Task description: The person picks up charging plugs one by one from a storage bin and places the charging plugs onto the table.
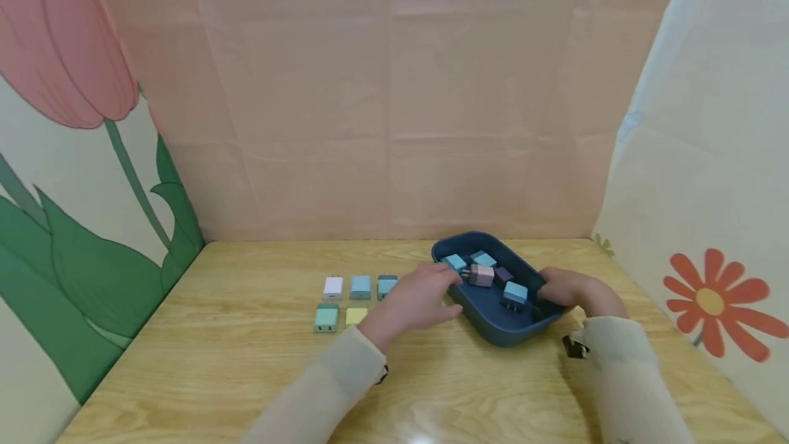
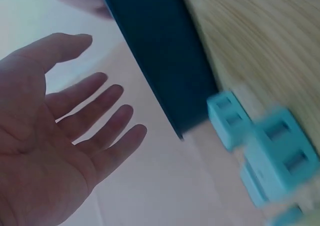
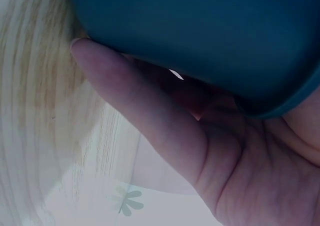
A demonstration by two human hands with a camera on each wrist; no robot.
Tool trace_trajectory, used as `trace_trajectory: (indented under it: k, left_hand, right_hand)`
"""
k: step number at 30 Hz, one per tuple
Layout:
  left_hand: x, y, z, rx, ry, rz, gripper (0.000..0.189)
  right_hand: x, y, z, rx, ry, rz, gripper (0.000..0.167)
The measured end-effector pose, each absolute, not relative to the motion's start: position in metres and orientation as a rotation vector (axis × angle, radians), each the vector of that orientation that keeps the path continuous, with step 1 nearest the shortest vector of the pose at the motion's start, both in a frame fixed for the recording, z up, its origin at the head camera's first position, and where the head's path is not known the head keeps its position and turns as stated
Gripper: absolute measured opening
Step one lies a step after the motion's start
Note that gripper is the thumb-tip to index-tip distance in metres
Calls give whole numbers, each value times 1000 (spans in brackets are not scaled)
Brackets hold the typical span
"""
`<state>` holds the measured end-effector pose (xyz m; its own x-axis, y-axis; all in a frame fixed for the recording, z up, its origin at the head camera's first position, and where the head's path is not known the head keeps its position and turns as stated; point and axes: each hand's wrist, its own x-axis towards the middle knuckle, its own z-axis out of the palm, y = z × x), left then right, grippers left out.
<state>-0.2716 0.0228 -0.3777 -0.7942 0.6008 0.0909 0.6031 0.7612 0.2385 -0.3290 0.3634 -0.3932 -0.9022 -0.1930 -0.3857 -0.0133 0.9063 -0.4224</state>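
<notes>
Cream sleeves [image 1: 339,372] foremost, the right hand [image 1: 570,288] grips the navy tray [image 1: 491,333] at three o'clock, seemingly steadying it; left hand [image 1: 414,299] splayed, empty.

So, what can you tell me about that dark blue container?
The container is dark blue, smooth and plastic-looking: an open-topped rounded rectangle with raised walls. It is angled, right of the table's middle; whether it rests flat is unclear. Small plug blocks, light blue, pink and dark purple, lie inside. The right hand grips its right side; the left hand is near but apart.
</notes>
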Motion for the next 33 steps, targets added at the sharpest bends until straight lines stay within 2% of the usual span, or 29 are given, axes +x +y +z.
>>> trace_trajectory:
  k: [14, 24, 33]
  left_hand:
    - [-277, 111, -392, -1211, -2852, -261, 48]
    - [-291, 155, -412, -1092, -2947, -283, 48]
    - [-299, 168, -423, -987, -2974, -94, 55]
  right_hand:
    - [-330, 366, -398, -233, 2680, -535, 35]
    - [-333, 368, -399, -281, 2690, -536, 34]
    - [-331, 364, -397, -286, 2671, -596, 28]
